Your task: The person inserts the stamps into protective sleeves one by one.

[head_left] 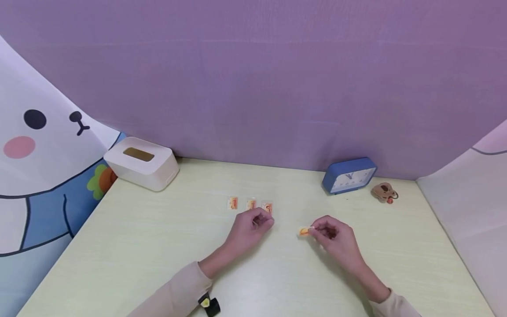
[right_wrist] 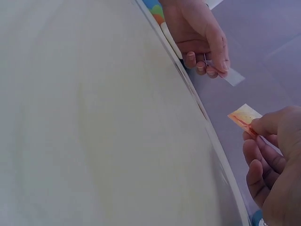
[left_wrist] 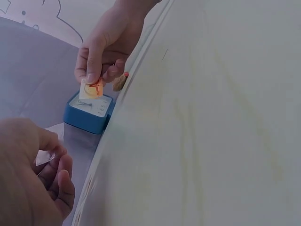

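My right hand (head_left: 338, 242) pinches a small orange and yellow stamp (right_wrist: 244, 117) by one edge, between thumb and forefinger. To its left, my left hand (head_left: 247, 231) holds a small clear plastic sleeve (right_wrist: 235, 76) at the fingertips. That sleeve also shows beside the left fingers in the left wrist view, and no print is visible on it. Beyond the left hand, a row of three orange stamps lies on the table: a left stamp (head_left: 233, 203), a middle stamp (head_left: 251, 203) and a right stamp (head_left: 267, 206). Left fingers overlap the right one's lower part in the head view.
A white tissue box (head_left: 158, 169) stands at the table's back left corner. Toward the back right are a blue alarm clock (head_left: 350, 176) and a small brown pouch (head_left: 383, 192) with a red bead. A purple cloth (head_left: 253, 101) hangs behind the pale table (head_left: 130, 246).
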Tool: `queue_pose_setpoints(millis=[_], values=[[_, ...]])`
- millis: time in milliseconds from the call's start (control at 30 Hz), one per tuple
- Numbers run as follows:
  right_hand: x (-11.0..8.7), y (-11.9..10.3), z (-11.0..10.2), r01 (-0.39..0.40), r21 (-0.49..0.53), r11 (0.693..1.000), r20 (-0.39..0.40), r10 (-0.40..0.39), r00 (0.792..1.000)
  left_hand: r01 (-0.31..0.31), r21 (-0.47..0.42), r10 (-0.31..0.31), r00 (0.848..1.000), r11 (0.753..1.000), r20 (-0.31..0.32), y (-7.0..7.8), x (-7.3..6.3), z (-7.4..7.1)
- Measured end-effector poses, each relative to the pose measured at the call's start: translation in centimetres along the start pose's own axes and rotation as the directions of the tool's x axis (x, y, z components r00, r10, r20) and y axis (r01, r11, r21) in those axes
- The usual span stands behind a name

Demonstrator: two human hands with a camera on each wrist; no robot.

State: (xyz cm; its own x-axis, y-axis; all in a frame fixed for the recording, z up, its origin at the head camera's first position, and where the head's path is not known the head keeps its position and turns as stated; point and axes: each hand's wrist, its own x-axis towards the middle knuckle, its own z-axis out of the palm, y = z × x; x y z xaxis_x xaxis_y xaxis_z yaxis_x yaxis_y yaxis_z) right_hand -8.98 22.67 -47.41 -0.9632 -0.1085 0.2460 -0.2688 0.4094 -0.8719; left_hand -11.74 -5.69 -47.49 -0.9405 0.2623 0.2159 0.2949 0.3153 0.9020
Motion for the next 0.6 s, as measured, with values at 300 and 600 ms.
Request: queue_pose_setpoints(millis=[300,600], values=[[0.0,-1.2,1.0,0.016,0.023,1.000,-0.018,-0.015,1.000,0.017,0.007,-0.018,0.998,1.000,0.064,0.0,-0.9,-0.3],[-0.1,-2.5,2.1,0.001,0.084,0.996,-0.035,0.002,0.999,0.026,0.002,-0.026,0.996,1.000,0.080,-0.1,-1.4,-0.3]])
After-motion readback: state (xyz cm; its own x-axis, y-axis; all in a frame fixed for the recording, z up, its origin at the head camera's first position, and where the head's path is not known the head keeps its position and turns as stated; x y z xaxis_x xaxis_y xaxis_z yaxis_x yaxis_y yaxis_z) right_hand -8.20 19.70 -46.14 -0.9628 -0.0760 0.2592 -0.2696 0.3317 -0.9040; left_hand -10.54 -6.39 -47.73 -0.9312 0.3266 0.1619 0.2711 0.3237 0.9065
